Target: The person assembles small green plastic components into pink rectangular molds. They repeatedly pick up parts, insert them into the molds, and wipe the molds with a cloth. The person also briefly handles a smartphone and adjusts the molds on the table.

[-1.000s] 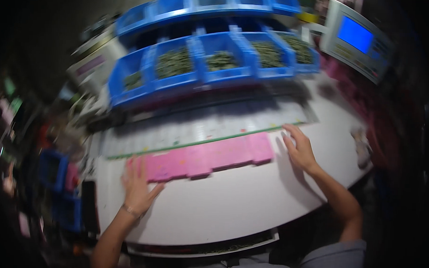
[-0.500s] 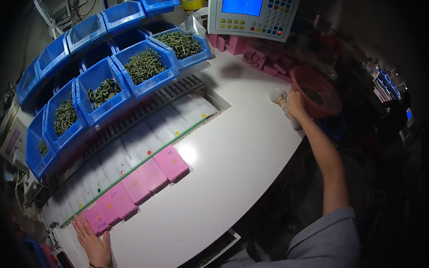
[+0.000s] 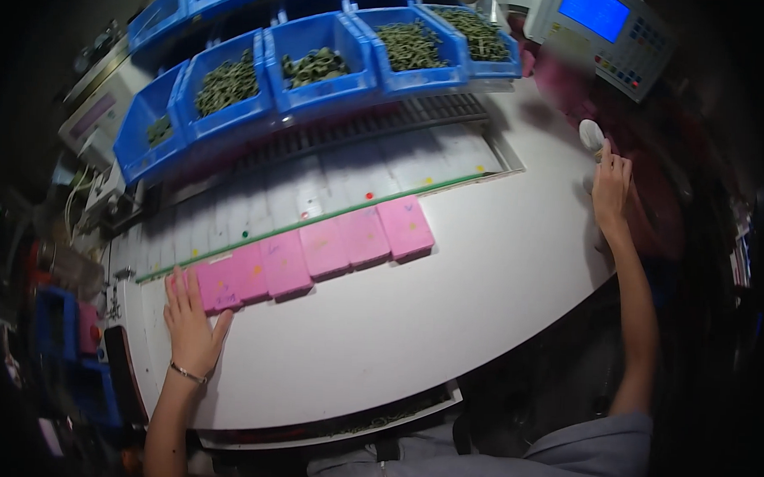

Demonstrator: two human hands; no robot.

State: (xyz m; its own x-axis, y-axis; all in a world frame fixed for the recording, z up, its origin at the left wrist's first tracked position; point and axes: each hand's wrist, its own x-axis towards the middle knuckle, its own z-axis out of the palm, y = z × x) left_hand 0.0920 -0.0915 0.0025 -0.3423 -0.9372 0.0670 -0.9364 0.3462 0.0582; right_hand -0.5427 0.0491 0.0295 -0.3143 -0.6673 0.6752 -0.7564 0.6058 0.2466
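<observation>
My left hand lies with fingers spread at the left end of a row of pink flat blocks. Its fingertips rest on the leftmost block, and the thumb sits on the table just below the row. Out at the table's right edge, my right hand is closed round a tool with a white rounded head. Most of its handle is hidden by the fingers, so its exact kind does not show. A reddish bowl stands in shadow beside this hand.
Blue bins with small green curled pieces hang over a row of white slots bordered by a green strip. A control panel with a blue screen stands at the back right. Below the table edge is an open drawer.
My view has turned, so the scene sits differently. The right hand has come away from the bowl's rim and now holds up the white-headed tool. The left hand stays at the blocks.
</observation>
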